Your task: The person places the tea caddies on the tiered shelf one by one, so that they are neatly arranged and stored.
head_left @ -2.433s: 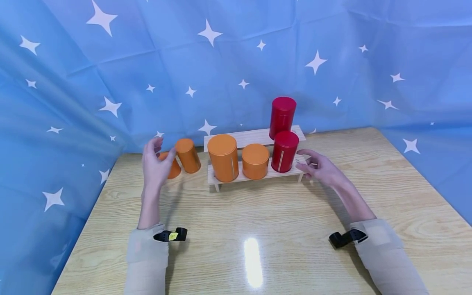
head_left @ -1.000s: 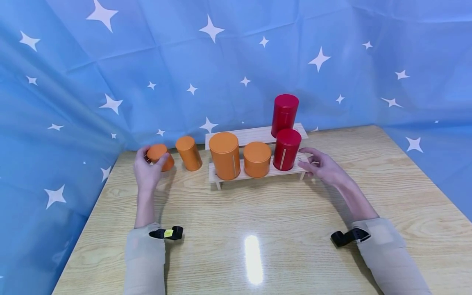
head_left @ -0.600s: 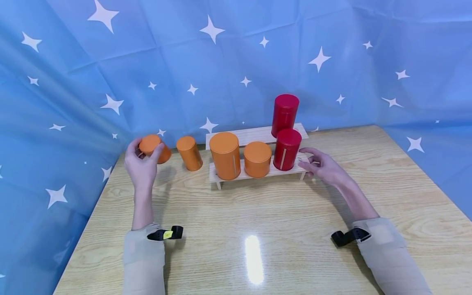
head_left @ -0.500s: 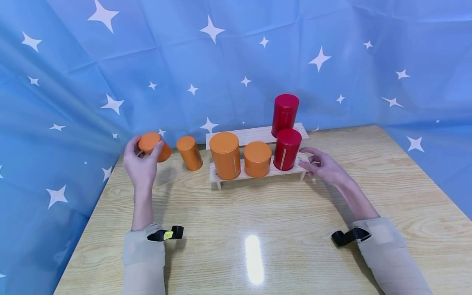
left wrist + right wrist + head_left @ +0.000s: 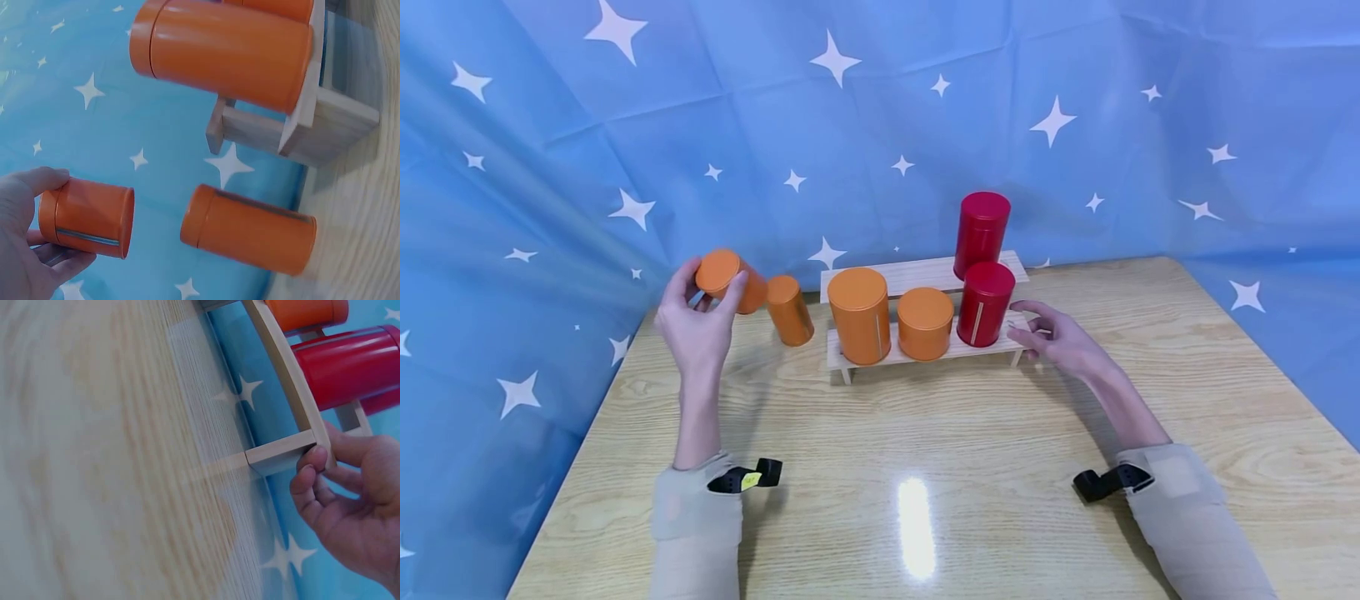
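My left hand point(image 5: 698, 333) grips a short orange canister point(image 5: 730, 279) by its sides, tilted and lifted off the table. In the left wrist view that canister point(image 5: 90, 219) has thumb and fingers round its lidded end. A narrow orange canister point(image 5: 790, 312) stands on the table just right of it. My right hand point(image 5: 1060, 340) pinches the right end of the lower shelf of a two-tier wooden rack point(image 5: 917, 279), clear to see in the right wrist view. On that lower shelf are a large orange canister point(image 5: 859, 321), a squat orange canister point(image 5: 925, 325) and a red canister point(image 5: 985, 304).
A taller red canister point(image 5: 982, 233) stands on the upper shelf at the right end. Behind the wooden table point(image 5: 850, 467) hangs a blue curtain point(image 5: 880, 108) with white stars. It also covers both sides.
My left hand has reached down round the short orange canister, raised it from the table and carried it slightly right, near the narrow one. The right hand keeps its place at the rack.
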Demonstrator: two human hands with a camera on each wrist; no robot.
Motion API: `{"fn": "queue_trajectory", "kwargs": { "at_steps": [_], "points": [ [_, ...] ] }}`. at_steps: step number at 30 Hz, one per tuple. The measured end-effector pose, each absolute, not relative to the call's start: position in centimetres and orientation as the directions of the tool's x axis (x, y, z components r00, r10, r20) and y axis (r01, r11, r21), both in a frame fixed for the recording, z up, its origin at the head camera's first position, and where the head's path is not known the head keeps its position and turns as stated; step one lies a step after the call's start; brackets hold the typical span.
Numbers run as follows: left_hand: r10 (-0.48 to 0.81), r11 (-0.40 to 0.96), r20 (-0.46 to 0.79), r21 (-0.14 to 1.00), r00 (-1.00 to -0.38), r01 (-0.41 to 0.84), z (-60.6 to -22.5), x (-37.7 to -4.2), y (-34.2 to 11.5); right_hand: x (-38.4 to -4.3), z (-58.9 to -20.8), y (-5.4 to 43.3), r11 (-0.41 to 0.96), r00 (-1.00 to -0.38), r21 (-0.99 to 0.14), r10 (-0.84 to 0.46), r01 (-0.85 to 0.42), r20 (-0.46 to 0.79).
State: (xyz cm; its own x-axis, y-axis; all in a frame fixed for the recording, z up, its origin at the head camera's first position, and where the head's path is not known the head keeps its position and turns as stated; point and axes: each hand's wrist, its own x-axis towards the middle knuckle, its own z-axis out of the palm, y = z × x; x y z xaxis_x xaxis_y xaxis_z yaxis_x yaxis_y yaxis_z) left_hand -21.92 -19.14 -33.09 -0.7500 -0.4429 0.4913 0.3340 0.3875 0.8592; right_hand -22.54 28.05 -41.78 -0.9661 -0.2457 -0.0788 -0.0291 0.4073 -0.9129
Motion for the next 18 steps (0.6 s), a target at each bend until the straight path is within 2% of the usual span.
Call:
{"fn": "queue_trajectory", "kwargs": {
  "at_steps": [7, 18],
  "points": [
    [-0.381, 0.411, 0.584, 0.801, -0.717, 0.435, -31.6, -22.4, -17.0, -22.3, -41.5, 28.0, 0.404, -0.967, -0.914, -0.244, -0.035, -0.071],
    [-0.225, 0.397, 0.638, 0.75, -0.736, 0.529, -28.3, -23.7, -13.0, -22.4, -41.7, 28.1, 0.4, -0.967, -0.915, -0.246, -0.045, -0.06]
  ]
}}
